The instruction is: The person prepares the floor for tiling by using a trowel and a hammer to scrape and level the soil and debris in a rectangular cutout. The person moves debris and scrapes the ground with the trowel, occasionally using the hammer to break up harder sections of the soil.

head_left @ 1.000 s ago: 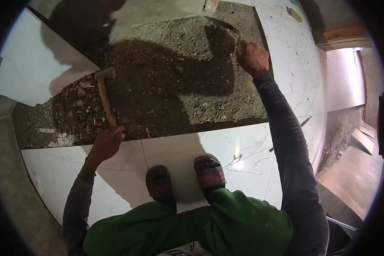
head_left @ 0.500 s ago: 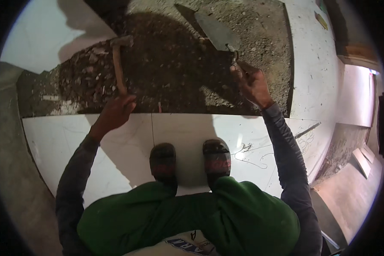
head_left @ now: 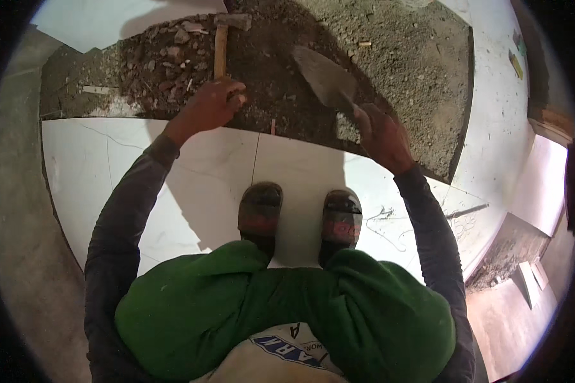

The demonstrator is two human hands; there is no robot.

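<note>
My left hand [head_left: 207, 108] is closed round the lower end of a hammer's wooden handle [head_left: 220, 54]. The hammer's dusty head [head_left: 234, 22] points away from me, over dark soil beside a heap of rubble [head_left: 169, 60]. In my right hand [head_left: 384, 137] is a pointed masonry trowel [head_left: 327, 78], gripped by its handle, which the fingers mostly hide. Its grey blade slants to the far left, low over the loose soil [head_left: 278, 70]; whether it touches cannot be made out.
White floor tiles [head_left: 204, 185] border the soil on the near side, with my sandalled feet [head_left: 260, 207] on them. A large white tile [head_left: 108, 22] lies at the far left. Grey gravelly ground [head_left: 421, 83] spreads at the right. Tile pieces [head_left: 527, 284] lie at the lower right.
The view has shifted. The trowel has swung down and left, from over the gravel to the dark soil. My left hand still holds the hammer, its fist now farther up in the picture.
</note>
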